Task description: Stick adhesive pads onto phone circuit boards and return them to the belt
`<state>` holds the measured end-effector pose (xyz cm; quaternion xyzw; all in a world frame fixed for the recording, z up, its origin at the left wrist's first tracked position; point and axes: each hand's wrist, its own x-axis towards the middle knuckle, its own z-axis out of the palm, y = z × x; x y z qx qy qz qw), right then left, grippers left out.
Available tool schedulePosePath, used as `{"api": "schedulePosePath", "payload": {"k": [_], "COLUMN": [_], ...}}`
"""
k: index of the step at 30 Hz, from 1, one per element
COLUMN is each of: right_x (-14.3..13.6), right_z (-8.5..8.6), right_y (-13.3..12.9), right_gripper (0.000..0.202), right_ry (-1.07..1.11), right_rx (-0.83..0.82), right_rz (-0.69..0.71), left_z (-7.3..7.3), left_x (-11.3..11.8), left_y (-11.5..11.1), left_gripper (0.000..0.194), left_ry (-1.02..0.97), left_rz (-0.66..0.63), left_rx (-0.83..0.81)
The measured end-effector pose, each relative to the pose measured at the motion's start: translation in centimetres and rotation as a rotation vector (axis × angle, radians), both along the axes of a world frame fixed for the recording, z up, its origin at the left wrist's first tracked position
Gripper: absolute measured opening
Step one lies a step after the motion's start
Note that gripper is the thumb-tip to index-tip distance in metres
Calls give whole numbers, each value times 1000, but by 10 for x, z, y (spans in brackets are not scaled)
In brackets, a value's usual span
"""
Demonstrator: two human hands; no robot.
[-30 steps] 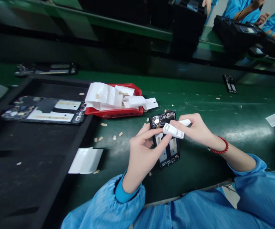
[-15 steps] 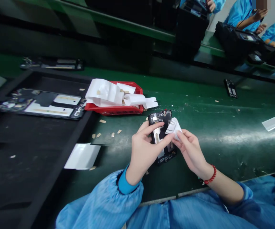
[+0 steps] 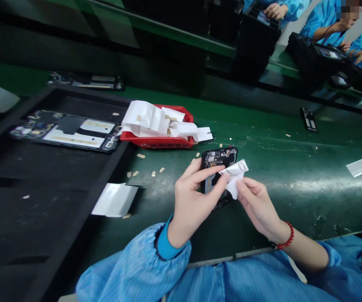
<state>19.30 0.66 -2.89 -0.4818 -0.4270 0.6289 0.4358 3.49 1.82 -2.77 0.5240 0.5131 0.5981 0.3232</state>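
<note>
Both hands work close together just in front of the person's body, forearms angled inward from blue sleeves. The left hand reaches in palm down, its thumb and index finger pinching the left edge of one bent white strip. The right hand, a red bracelet at its wrist, pinches the strip's lower part between thumb and curled fingers. One dark, uncovered phone body lies directly behind the strip, between the two hands, upper end tilted away; the left hand covers part of its left side. The left hand's other fingers seem to support its edge, though they are mostly hidden.

To the left, one folded white sheet lies on the green bench, and beyond it five tan pieces form a loose group. Further left, a black tray carries a second phone body. Just right of the tray's far part, one red bin is heaped with white liners, one end hanging over its right side. A third phone body rests behind the tray; a fourth lies alone at far right. Beyond the bench, three other people in blue show in part.
</note>
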Motion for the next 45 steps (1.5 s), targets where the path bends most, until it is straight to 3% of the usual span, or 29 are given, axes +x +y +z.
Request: {"api": "schedulePosePath", "payload": {"k": [4, 7, 10, 12, 15, 20, 25, 38, 42, 45], "right_x": [12, 31, 39, 37, 30, 23, 22, 27, 26, 27], "right_z": [14, 37, 56, 60, 58, 55, 52, 52, 49, 51], "right_y": [9, 26, 43, 50, 51, 46, 48, 52, 54, 54], "right_gripper": [24, 26, 22, 14, 11, 4, 14, 16, 18, 15], "right_ry": [-48, -202, -446, -535, -577, -710, -830, -1152, -1148, -1022], "right_rx": [103, 410, 781, 889, 945, 1004, 1070, 1485, 1453, 1352], "right_rz": [34, 11, 230, 365, 411, 364, 399, 352, 419, 461], "left_z": [1, 5, 8, 9, 9, 9, 10, 7, 7, 6], "left_x": [-2, -3, -3, -3, -3, -2, -2, -3, -1, 0], "left_y": [-2, -4, -5, -5, -5, -6, -7, -6, -5, -6], "left_gripper": [7, 7, 8, 9, 9, 11, 13, 13, 10, 10], "left_ry": [108, 205, 255, 256, 240, 282, 285, 209, 191, 185], "left_rz": [47, 14, -32, -33, -29, -24, -55, -86, -79, -71], "left_rx": [80, 126, 176, 189, 199, 197, 214, 168, 138, 101]}}
